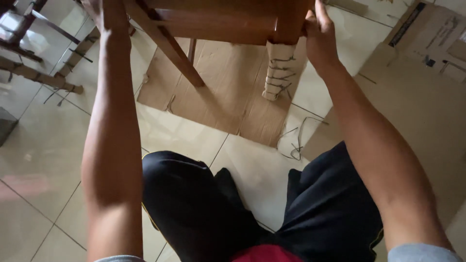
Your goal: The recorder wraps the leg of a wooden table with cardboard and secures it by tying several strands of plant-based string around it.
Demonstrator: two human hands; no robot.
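On a pale tiled floor (43, 145) spread with flattened cardboard (228, 92), the left hand (104, 14) and right hand (318, 36) each clasp a side of the wooden furniture frame (218, 22), steadying it above its paper-wrapped leg (279, 70).

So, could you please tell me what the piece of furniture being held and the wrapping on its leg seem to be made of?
The furniture frame looks like varnished reddish-brown wood, with a smooth sheen. The leg wrapping appears to be tan cardboard or paper, matte and creased, tied with thin dark string. Both hands, left and right, grip the frame.
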